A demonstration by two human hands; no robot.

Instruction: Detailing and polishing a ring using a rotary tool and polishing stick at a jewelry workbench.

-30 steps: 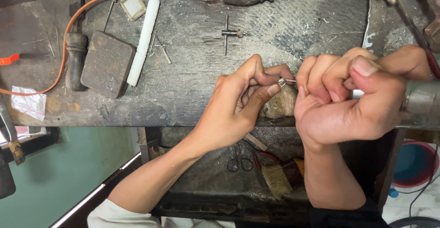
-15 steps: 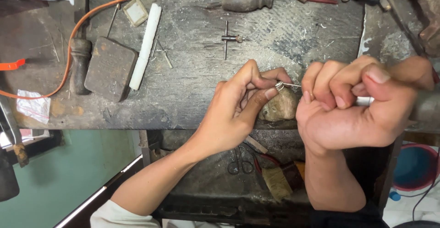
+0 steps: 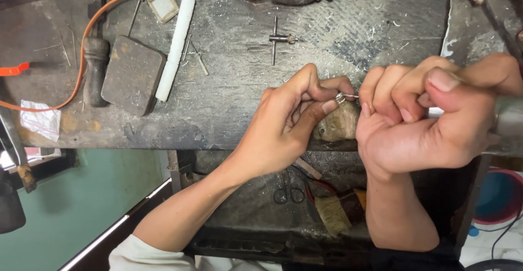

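Silver metal ring (image 3: 340, 98) pinched at left hand (image 3: 289, 124) fingertips over worn wooden peg (image 3: 338, 124) | right hand (image 3: 425, 118) fisted around thin steel tool (image 3: 351, 95) touching ring

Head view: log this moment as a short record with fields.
Left hand: left hand pinches a small silver ring at its fingertips.
Right hand: right hand in a closed grip on a thin metal tool, tip at the ring.
Support: wooden bench peg under the ring.
Bench: worn workbench with white stick, dark block, orange cable.
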